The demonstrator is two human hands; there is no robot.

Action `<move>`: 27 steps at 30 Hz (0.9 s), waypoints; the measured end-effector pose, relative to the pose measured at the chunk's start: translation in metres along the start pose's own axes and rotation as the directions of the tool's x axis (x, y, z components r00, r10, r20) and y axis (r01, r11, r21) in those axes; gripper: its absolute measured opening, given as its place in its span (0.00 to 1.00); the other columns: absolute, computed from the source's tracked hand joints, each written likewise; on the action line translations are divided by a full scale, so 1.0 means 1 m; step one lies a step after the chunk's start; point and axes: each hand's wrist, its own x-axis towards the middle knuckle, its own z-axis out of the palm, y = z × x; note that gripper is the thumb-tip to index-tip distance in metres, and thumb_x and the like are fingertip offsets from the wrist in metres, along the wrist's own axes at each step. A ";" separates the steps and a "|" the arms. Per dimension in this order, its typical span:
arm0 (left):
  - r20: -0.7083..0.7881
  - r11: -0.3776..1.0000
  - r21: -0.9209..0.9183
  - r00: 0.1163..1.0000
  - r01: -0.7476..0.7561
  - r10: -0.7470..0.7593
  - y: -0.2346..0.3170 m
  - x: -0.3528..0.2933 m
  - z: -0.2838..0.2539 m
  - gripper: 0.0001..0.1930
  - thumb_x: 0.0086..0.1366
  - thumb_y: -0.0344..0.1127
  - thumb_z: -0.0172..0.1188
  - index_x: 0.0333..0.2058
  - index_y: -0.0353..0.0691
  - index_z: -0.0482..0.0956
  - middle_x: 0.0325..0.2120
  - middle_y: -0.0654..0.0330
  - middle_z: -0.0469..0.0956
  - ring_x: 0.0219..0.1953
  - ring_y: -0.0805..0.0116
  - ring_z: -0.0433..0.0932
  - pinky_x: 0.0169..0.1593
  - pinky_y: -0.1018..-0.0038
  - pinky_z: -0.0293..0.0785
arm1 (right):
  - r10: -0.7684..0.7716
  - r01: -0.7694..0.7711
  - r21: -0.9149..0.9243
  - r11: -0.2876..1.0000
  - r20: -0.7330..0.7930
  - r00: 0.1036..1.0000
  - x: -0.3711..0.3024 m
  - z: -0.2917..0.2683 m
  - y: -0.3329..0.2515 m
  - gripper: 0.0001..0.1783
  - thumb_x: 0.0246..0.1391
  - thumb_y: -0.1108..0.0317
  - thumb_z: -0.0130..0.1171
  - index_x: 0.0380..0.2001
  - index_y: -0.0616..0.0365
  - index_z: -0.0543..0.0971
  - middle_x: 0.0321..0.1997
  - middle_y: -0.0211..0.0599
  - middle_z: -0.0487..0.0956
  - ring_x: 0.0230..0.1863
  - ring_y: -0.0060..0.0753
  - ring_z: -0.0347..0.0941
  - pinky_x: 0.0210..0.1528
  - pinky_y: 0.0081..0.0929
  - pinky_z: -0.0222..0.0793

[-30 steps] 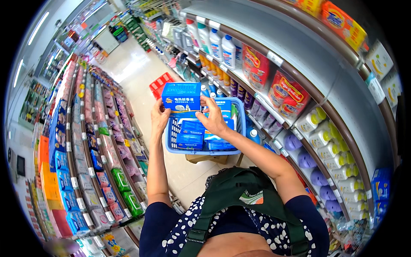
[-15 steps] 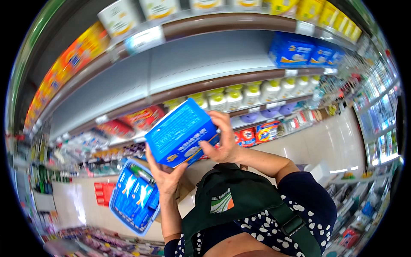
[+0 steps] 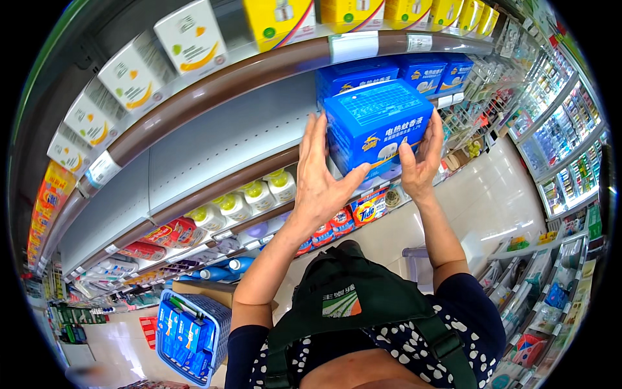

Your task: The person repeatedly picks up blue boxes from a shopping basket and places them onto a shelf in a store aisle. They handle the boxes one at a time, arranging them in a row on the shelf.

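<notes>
A blue box with a printed front and a grid on its top is held up between my two hands. My left hand grips its left side, thumb along the lower front edge. On the right side presses my right hand, fingers up along the edge and thumb at the front corner. Directly behind it, several like blue boxes stand in a row on the shelf. Whether the held box touches the shelf edge is hidden.
White boxes and yellow boxes line the shelf above. Below stand white bottles with yellow-green caps and detergent packs. A blue basket of blue boxes is at lower left, near a cardboard carton. Glass-fronted cabinets stand at right.
Both hands have carried the blue box up and to the right, up to the row of blue boxes. It has turned more upright, and my left hand now lies higher along its side.
</notes>
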 end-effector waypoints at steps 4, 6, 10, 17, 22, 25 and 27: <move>0.020 0.999 -0.024 0.999 0.049 -0.048 -0.005 0.027 0.018 0.50 0.48 0.35 0.71 0.65 0.34 0.48 0.62 0.35 0.54 0.58 0.48 0.67 0.59 0.60 0.68 | 0.001 -0.001 -0.021 1.000 0.014 1.000 0.016 -0.010 0.018 0.42 0.57 0.67 0.55 0.67 0.68 0.46 0.65 0.55 0.59 0.65 0.43 0.59 0.65 0.38 0.57; 0.085 0.986 -0.122 0.991 0.115 -0.105 -0.005 0.037 0.021 0.50 0.48 0.33 0.70 0.65 0.34 0.45 0.62 0.33 0.54 0.60 0.45 0.66 0.60 0.58 0.68 | 0.010 -0.008 -0.031 0.999 0.051 0.999 0.020 -0.014 0.028 0.42 0.57 0.68 0.56 0.67 0.68 0.45 0.66 0.56 0.57 0.66 0.46 0.57 0.67 0.39 0.55; 0.050 0.994 -0.092 0.998 0.053 -0.048 -0.008 0.046 0.027 0.47 0.50 0.28 0.66 0.63 0.31 0.45 0.57 0.35 0.62 0.57 0.48 0.70 0.60 0.58 0.68 | 0.029 -0.028 -0.011 1.000 0.086 0.996 0.023 -0.014 0.043 0.43 0.57 0.69 0.57 0.67 0.67 0.45 0.66 0.57 0.56 0.68 0.49 0.55 0.67 0.40 0.55; 0.105 0.979 -0.170 0.990 0.112 -0.095 -0.006 0.061 0.023 0.42 0.53 0.25 0.66 0.62 0.30 0.49 0.59 0.40 0.63 0.61 0.54 0.66 0.64 0.61 0.61 | 0.053 -0.056 0.027 0.998 0.110 0.993 0.036 -0.015 0.052 0.43 0.56 0.73 0.59 0.67 0.67 0.47 0.67 0.56 0.56 0.69 0.47 0.54 0.68 0.40 0.53; 0.116 0.981 -0.116 0.983 0.158 -0.145 -0.001 0.066 0.021 0.41 0.54 0.24 0.66 0.61 0.28 0.51 0.57 0.40 0.65 0.60 0.56 0.67 0.63 0.63 0.63 | 0.101 -0.104 0.024 0.994 0.115 0.988 0.039 -0.015 0.049 0.43 0.55 0.74 0.60 0.67 0.66 0.48 0.67 0.55 0.56 0.69 0.46 0.55 0.68 0.39 0.53; 0.110 0.990 -0.065 0.987 0.128 -0.121 -0.002 0.067 0.020 0.40 0.53 0.23 0.66 0.61 0.28 0.51 0.56 0.40 0.66 0.60 0.56 0.67 0.62 0.64 0.64 | 0.117 -0.122 0.042 0.992 0.107 0.987 0.038 -0.016 0.048 0.43 0.55 0.75 0.59 0.67 0.68 0.47 0.67 0.54 0.57 0.68 0.43 0.56 0.68 0.37 0.52; 0.101 0.989 -0.114 0.991 0.094 -0.083 -0.007 0.070 0.019 0.41 0.51 0.25 0.66 0.60 0.26 0.50 0.54 0.36 0.67 0.57 0.50 0.70 0.60 0.62 0.65 | 0.092 -0.096 0.041 0.994 0.099 0.991 0.040 -0.015 0.048 0.42 0.55 0.75 0.59 0.67 0.68 0.47 0.67 0.54 0.57 0.68 0.43 0.56 0.68 0.37 0.53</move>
